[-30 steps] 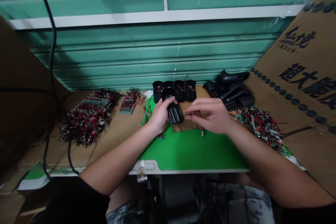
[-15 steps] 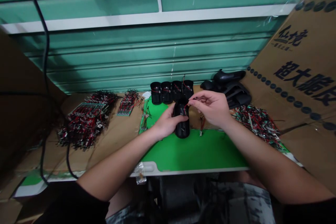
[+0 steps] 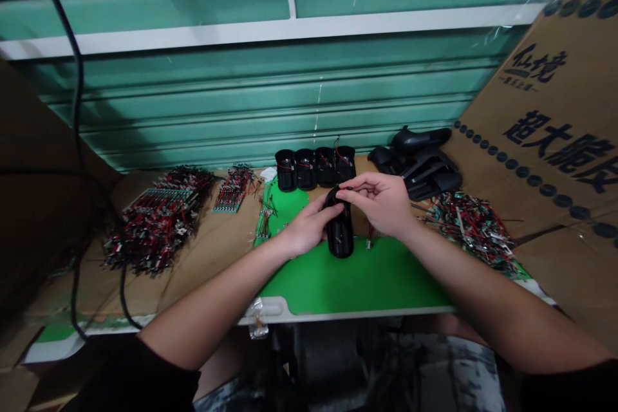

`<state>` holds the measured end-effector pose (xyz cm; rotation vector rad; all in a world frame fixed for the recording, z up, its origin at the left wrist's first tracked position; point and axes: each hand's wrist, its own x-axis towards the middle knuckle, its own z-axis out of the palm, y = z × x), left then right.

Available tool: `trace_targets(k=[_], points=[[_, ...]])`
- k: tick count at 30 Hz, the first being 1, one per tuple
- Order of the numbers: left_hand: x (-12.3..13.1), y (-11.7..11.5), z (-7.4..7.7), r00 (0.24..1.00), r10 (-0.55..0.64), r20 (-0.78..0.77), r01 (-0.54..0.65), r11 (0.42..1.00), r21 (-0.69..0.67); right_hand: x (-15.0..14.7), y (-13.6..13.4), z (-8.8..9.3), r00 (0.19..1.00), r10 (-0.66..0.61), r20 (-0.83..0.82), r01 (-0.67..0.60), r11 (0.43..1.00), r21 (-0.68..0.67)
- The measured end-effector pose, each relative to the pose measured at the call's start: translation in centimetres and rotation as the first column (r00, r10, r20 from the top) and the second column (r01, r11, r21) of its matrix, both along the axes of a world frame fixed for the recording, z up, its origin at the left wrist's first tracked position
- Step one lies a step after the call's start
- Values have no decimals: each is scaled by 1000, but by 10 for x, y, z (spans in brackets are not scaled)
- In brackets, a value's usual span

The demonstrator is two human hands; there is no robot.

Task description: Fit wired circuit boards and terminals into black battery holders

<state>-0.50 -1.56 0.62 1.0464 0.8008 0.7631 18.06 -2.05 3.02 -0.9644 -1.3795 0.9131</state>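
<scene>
A black cylindrical holder (image 3: 340, 233) stands upright on the green mat (image 3: 357, 277), with thin red and black wires at its top. My left hand (image 3: 306, 226) grips it from the left side. My right hand (image 3: 379, 203) is just above, its fingertips pinching a thin wire at the holder's top end. The wire's exact path is hidden by my fingers. Behind my hands stands a row of several similar black holders (image 3: 316, 168), some with red wires inside.
Heaps of small boards with red and black wires (image 3: 159, 225) lie on cardboard at left, with another heap (image 3: 473, 232) at right. Black plastic parts (image 3: 415, 164) sit at back right. A printed cardboard sheet (image 3: 545, 122) leans at right, before a green corrugated shutter (image 3: 241, 103).
The holder has gone from tilted in my left hand to upright on the mat. My right hand has moved onto its top end and pinched a wire.
</scene>
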Motion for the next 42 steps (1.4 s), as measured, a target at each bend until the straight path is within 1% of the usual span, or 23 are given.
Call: trace_targets(k=[3,8,12,15,17,23,25,27,29,30,32,34,36,39,41,42], points=[[0,0,2,1000,2,-29,-3,1000,-31,1,2,-4,1000,-16,21,16,999,30],[1,1,2,1000,-3,17,3,999,-37,5,6,-7,976,-127,176,100,983,156],[0,2,0,1000,10,20,-10,1000,-4,9,8,-4,946,-174,272,78,941,328],[0,4,0,1000,21,11,-21,1000,0,12,7,-2,914,-240,328,89,906,415],[1,4,0,999,23,24,-23,1000,8,13,6,0,887,-270,375,76,886,457],[1,6,3,995,56,85,-61,997,54,20,8,3,809,-288,513,-41,842,537],[0,7,5,992,75,99,-80,995,52,25,10,5,785,-247,568,-104,851,514],[-1,8,7,988,99,117,-107,992,60,30,10,7,747,-135,651,-205,885,418],[-2,10,7,983,133,123,-142,987,70,33,9,8,706,-8,708,-296,905,305],[-2,10,7,981,150,122,-159,985,72,33,9,8,690,43,723,-328,909,259],[-2,11,7,977,174,124,-183,981,65,32,6,8,667,97,739,-358,911,203],[-2,10,8,971,198,136,-206,978,44,29,4,6,638,103,763,-350,921,168],[-1,10,9,964,221,146,-226,974,18,25,1,4,613,81,786,-318,936,152],[-2,9,12,971,207,122,-210,978,11,22,0,1,612,32,790,-284,941,182],[-3,9,13,981,176,76,-182,981,74,23,0,0,628,-1,778,-259,943,210],[-4,8,14,984,177,31,-179,974,142,23,1,0,632,-16,774,-241,946,216]])
